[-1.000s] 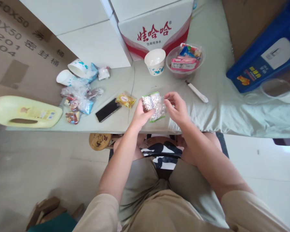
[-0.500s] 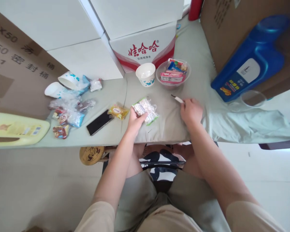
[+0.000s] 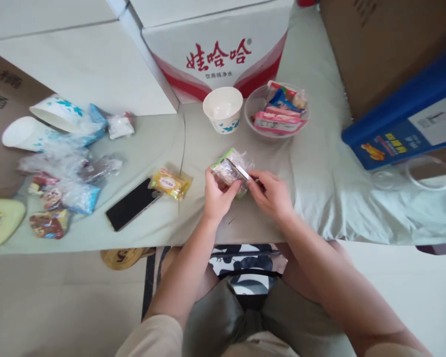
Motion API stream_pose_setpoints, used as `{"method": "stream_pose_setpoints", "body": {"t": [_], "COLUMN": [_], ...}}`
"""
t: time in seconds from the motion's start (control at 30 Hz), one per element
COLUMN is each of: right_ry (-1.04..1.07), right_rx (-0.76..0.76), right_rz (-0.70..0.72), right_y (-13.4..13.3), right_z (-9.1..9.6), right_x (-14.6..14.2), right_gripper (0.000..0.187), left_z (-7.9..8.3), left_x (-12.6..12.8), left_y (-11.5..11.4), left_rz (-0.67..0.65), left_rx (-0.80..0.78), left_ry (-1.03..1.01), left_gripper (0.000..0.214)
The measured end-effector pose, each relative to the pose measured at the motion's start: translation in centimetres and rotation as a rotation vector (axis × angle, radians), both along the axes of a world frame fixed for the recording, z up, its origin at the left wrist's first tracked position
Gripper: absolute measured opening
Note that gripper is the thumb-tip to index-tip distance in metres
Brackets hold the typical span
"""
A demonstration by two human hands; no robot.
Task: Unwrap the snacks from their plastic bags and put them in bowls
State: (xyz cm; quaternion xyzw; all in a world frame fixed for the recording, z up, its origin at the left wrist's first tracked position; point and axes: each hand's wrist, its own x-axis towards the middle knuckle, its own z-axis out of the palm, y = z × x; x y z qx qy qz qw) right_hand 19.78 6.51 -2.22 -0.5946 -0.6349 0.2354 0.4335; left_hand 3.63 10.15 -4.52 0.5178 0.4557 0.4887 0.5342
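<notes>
My left hand (image 3: 220, 194) grips a clear snack packet (image 3: 228, 168) with green edges, thumb on the near side. It is held just over the cloth-covered table. My right hand (image 3: 269, 192) is closed round a small knife (image 3: 241, 170) with a white handle and a narrow dark blade. The blade lies across the top of the packet; whether it has cut the plastic I cannot tell. Beyond the hands stands a white paper cup (image 3: 223, 110) with blue flowers. To its right, a clear plastic bowl (image 3: 250, 121) holds several wrapped snacks (image 3: 280, 114).
A yellow snack packet (image 3: 169, 183) touches a black phone (image 3: 130, 204) on the left. Farther left lie crumpled wrappers (image 3: 70, 163) and two tipped paper cups (image 3: 26, 135). A white-and-red carton (image 3: 219, 54) stands behind, a blue bottle (image 3: 401, 119) at right near a clear lid (image 3: 429, 173).
My right hand has moved left with the knife, bringing the blade onto the packet. My left hand still holds the packet. The view has shifted closer to the table.
</notes>
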Motion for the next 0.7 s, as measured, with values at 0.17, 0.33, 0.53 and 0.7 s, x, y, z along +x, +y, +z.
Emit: {"method": "stream_pose_setpoints", "body": {"t": [0.17, 0.33, 0.53, 0.7], "right_ry": [0.014, -0.031, -0.166, -0.298], "right_rx": [0.022, -0.01, -0.07, 0.079], "right_rz": [-0.039, 0.003, 0.011, -0.262], "right_y": [-0.3, -1.4, -2.3, -2.1], "right_z": [0.0, 0.3, 0.2, -0.4], "right_x": [-2.3, -3.4, -0.2, 3.2], "right_gripper": [0.02, 0.021, 0.019, 0.022], "left_z": [0.3, 0.2, -0.2, -0.1], "left_x": [-1.8, -4.5, -6.8, -5.4], "left_y": [-0.9, -1.3, -0.3, 0.4], "left_rz": [0.065, 0.175, 0.257, 0.193], "left_rx": [0.046, 0.048, -0.022, -0.073], "left_ry": [-0.031, 0.003, -0.113, -0.267], "left_gripper": [0.067, 0.074, 0.072, 0.066]}}
